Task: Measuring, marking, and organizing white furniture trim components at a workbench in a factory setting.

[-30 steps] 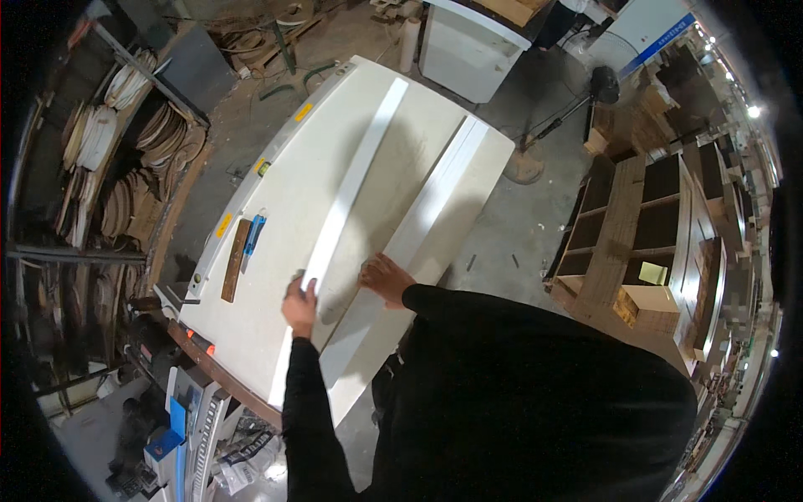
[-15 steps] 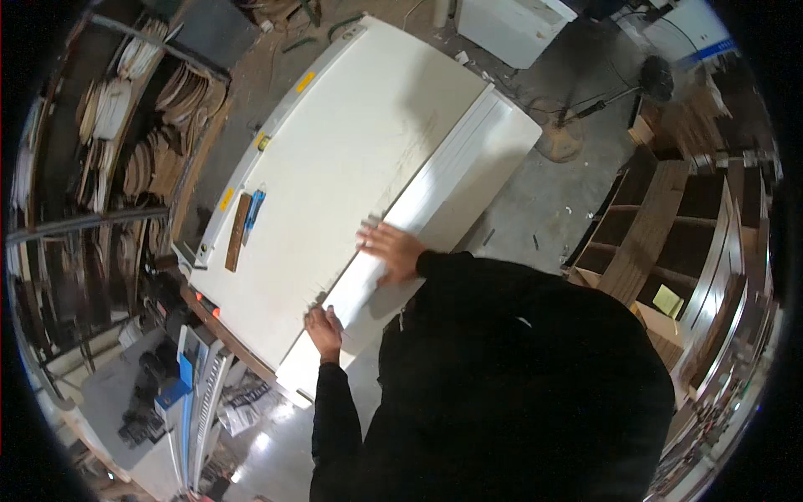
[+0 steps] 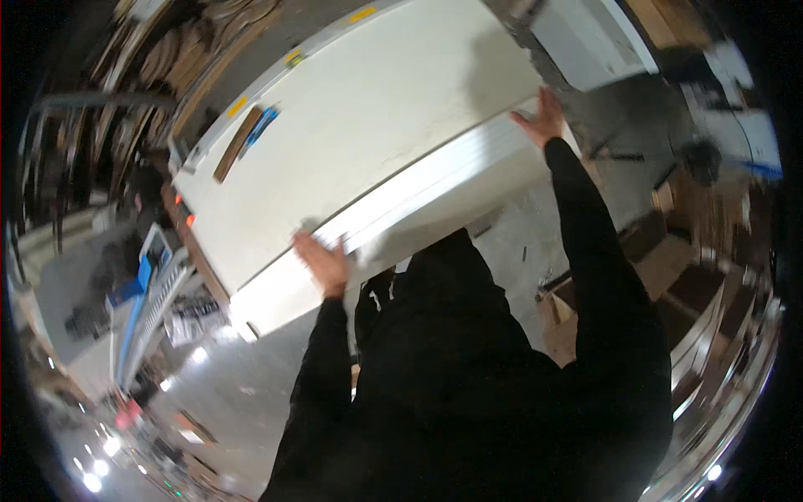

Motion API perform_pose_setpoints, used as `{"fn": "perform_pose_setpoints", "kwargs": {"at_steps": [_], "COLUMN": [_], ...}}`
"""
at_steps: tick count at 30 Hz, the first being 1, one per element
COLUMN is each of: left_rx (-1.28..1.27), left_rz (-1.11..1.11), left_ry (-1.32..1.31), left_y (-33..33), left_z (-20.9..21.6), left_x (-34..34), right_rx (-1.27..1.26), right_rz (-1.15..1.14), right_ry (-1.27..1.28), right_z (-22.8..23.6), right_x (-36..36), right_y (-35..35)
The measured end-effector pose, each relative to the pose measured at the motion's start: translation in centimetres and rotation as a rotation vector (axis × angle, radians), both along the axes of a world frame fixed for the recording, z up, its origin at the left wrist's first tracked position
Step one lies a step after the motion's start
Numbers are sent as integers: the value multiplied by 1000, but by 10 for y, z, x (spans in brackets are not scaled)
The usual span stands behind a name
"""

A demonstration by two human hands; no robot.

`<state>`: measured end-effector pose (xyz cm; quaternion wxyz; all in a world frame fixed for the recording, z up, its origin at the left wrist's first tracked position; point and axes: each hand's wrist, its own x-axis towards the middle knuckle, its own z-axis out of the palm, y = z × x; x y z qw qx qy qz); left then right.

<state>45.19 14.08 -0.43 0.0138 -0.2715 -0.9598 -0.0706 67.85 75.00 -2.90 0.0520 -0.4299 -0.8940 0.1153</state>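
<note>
A long white glossy strip (image 3: 435, 184) lies along the near edge of a large off-white board (image 3: 376, 109). My left hand (image 3: 324, 263) rests on the strip toward its left end, thumb apart from the fingers. Farther right, my right hand (image 3: 542, 124) is at the strip's other end, its thumb and fingers spread. Neither hand is wrapped round anything. On the board's far left lie a brown wooden piece (image 3: 237, 144) and a blue utility knife (image 3: 263, 127), side by side. A long level (image 3: 259, 90) with yellow marks runs along the far edge.
Shelving with curved wooden pieces (image 3: 171, 63) stands at the far left. A grey table (image 3: 67, 268) with tools is at the left. Back right is a white box-like piece (image 3: 590, 46). Wooden compartments (image 3: 690, 289) stand at the right.
My hands have spread apart along the strip; the right one has slid to its far right end. The view has turned and shifted, and the board sits higher in it.
</note>
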Motion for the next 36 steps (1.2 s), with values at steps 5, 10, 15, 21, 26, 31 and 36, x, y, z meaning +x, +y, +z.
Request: {"fn": "perform_pose_setpoints", "kwargs": {"at_steps": [5, 10, 15, 21, 26, 31, 36], "left_rx": [503, 280, 380, -54, 194, 455, 433], "left_rz": [-357, -235, 66, 571, 780, 804, 834], "left_ry": [-252, -282, -287, 117, -108, -248, -201], "left_y": [183, 163, 43, -208, -312, -313, -333], "left_z": [44, 47, 48, 1, 25, 15, 11], "left_x": [58, 61, 4, -83, -128, -150, -157], "right_rx": [359, 110, 9, -63, -47, -140, -88], "right_rz": [28, 91, -87, -141, -111, -178, -135], "right_ry": [150, -66, -106, -166, -32, 25, 66], "right_z": [-17, -8, 0, 2, -14, -7, -20], "right_x": [57, 13, 36, 15, 16, 28, 22], "right_y": [59, 33, 50, 52, 45, 65, 57]}}
